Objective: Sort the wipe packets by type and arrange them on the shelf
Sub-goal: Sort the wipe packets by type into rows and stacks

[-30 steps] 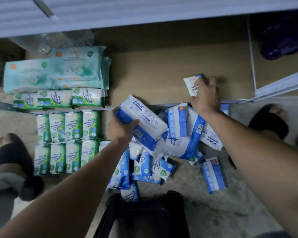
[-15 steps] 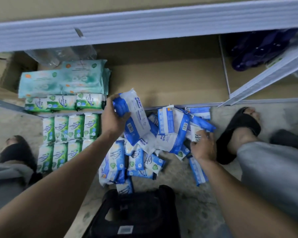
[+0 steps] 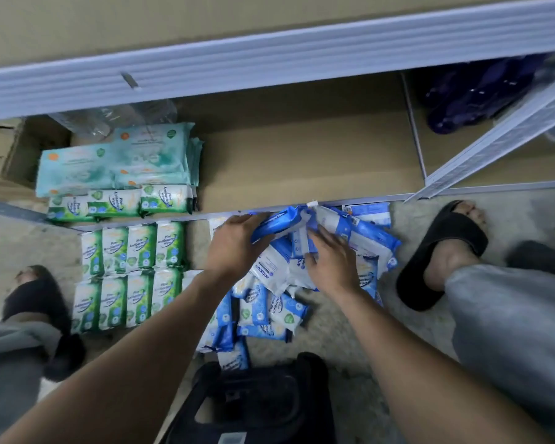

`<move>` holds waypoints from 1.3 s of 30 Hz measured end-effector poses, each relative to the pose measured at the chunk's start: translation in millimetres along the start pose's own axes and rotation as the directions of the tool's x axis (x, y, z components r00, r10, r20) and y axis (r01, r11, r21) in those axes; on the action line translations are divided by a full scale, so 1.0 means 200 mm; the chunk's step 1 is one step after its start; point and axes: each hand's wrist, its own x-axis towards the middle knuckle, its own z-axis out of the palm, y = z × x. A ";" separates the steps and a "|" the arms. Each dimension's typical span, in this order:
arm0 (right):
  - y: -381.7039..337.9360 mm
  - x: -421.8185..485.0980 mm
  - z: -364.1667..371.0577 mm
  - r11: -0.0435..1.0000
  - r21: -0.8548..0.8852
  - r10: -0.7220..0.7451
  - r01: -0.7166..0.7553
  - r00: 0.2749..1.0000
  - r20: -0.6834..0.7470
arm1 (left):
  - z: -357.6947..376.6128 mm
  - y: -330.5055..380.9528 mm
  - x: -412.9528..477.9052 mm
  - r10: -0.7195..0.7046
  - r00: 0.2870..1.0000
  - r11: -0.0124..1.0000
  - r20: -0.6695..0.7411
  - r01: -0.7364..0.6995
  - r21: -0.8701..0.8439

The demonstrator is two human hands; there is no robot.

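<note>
A heap of blue-and-white wipe packets (image 3: pixel 271 302) lies on the floor in front of the low shelf (image 3: pixel 302 155). My left hand (image 3: pixel 234 248) grips one blue-and-white packet (image 3: pixel 279 221) at the heap's far edge, close to the shelf lip. My right hand (image 3: pixel 330 262) rests on top of the heap beside it, fingers fairly straight. Green pine wipe packets (image 3: pixel 129 277) stand in two rows on the floor to the left. A few more green ones (image 3: pixel 119 203) and large teal packs (image 3: pixel 116 161) sit on the shelf's left part.
A metal rail (image 3: pixel 269 59) of the shelf above overhangs the space. A black basket (image 3: pixel 253 402) stands between my arms. My sandalled feet (image 3: pixel 442 251) flank the packets. A dark blue bag (image 3: pixel 478 91) sits in the bay to the right, and clear plastic wrap (image 3: pixel 109 120) behind the teal packs.
My left hand has lowered its blue packet from a raised position down onto the heap's far edge. My right hand moved left onto the middle of the heap.
</note>
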 end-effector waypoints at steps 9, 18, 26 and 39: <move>0.04 -0.01 0.04 0.836 0.312 0.504 -0.451 0.856 -0.112 | 0.01 -0.10 0.03 -0.001 0.997 0.998 -0.079 0.006 0.063; 0.06 0.09 0.08 0.604 0.528 0.667 -0.596 0.741 0.074 | 0.01 -0.21 -0.10 0.008 1.000 0.994 0.000 -0.008 0.111; 0.08 0.09 -0.01 0.417 0.695 0.646 -0.586 0.729 0.227 | 0.05 -0.21 -0.08 0.039 0.999 0.995 0.017 -0.040 0.087; 0.13 0.09 -0.41 0.864 0.461 0.344 -0.201 0.905 -0.249 | 0.21 -0.15 -0.25 -0.068 0.973 0.995 0.221 0.051 0.080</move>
